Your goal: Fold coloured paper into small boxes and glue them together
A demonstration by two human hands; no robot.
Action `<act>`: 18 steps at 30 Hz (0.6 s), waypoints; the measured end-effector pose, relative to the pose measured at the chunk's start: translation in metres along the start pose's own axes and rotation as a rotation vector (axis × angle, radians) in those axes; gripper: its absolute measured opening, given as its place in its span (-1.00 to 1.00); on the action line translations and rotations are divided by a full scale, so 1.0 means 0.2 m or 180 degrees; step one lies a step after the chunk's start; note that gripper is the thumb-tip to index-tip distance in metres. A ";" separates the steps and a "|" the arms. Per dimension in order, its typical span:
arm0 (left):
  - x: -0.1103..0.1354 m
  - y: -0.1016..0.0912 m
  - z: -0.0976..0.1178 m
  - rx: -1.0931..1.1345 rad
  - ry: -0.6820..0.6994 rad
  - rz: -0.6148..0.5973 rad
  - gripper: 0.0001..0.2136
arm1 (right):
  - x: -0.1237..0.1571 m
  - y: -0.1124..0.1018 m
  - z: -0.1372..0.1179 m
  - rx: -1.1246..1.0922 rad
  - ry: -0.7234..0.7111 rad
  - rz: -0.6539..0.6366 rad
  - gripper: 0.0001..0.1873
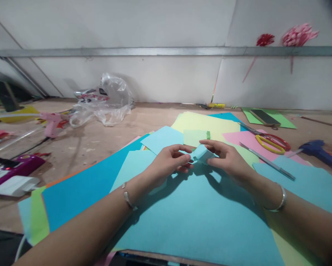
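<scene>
A small piece of folded light blue paper [202, 153] is held up between my two hands, above the large light blue sheet [199, 218]. My left hand [174, 159] pinches its left edge between thumb and fingers. On the other side, my right hand [223, 157] grips the paper's right part, thumb below and fingers above. The fingers partly cover the folds, so the full shape is hard to make out. Beyond the hands lies a pale green piece with a cut green strip [208, 135] on it.
Scissors [271, 143], a craft knife or pen [271, 162] and a blue glue gun [321, 151] lie at the right. A phone [264, 117] rests behind them. At the left are a pink glue gun [51, 123], a plastic bag [107, 101] and a purple power strip [20, 170].
</scene>
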State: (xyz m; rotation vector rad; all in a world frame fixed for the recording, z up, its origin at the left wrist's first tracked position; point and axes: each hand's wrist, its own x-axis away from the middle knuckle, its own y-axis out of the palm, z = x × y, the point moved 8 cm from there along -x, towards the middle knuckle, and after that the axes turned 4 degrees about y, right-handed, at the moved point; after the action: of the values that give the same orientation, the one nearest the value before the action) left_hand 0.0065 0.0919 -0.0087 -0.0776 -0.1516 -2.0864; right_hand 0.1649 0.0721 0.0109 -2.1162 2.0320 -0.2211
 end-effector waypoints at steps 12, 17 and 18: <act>0.01 0.02 -0.09 0.0925 -0.0373 0.0095 -0.66 | 0.03 0.07 -0.01 -0.0839 0.0362 -0.0393 -0.41; 0.02 0.04 -0.04 0.1154 -0.0141 0.0222 -0.57 | 0.06 0.11 -0.02 -0.1417 0.0725 -0.0531 -0.38; 0.02 0.04 -0.03 0.1158 -0.0056 0.0207 -0.56 | 0.07 0.12 -0.03 -0.1478 0.0727 -0.0565 -0.37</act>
State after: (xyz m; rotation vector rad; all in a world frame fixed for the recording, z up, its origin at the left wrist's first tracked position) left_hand 0.0120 0.0838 -0.0130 0.1183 -0.5287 -1.9625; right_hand 0.1409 0.0578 0.0102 -2.6638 2.1883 -0.0135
